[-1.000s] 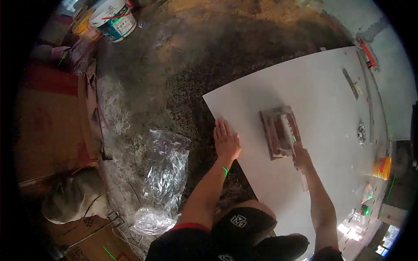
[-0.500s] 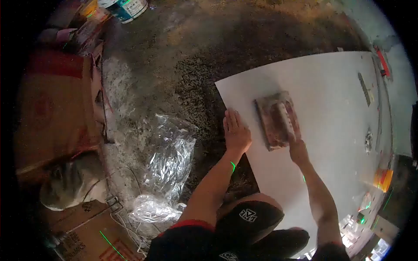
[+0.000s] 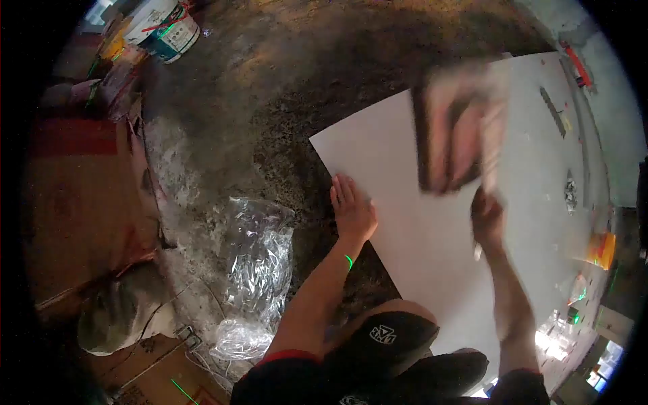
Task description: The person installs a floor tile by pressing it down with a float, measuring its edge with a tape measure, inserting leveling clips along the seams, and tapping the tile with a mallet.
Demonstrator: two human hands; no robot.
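Note:
A large white sheet [image 3: 432, 243] lies on the floor before me. My left hand [image 3: 356, 212] rests flat on its left edge, fingers stretched out, and holds nothing. My right hand [image 3: 487, 216] is closed round the handle end of a plastering float [image 3: 449, 135], a worn rectangular tool smeared by motion. The float appears raised and tilted over the upper part of the sheet. Its far side is too blurred to make out.
Crumpled clear plastic film [image 3: 260, 270] lies left of my arm. Cardboard boxes [image 3: 74, 209] and a stuffed sack [image 3: 125, 307] line the left side. A paint bucket [image 3: 165, 34] stands at upper left. A thin dark strip [image 3: 553, 111] and an orange-yellow container [image 3: 601, 251] are on the right.
The float has gone from flat on the sheet to raised and tilted, up and to the right with my right hand. My left hand stays on the sheet's edge. The view has shifted slightly.

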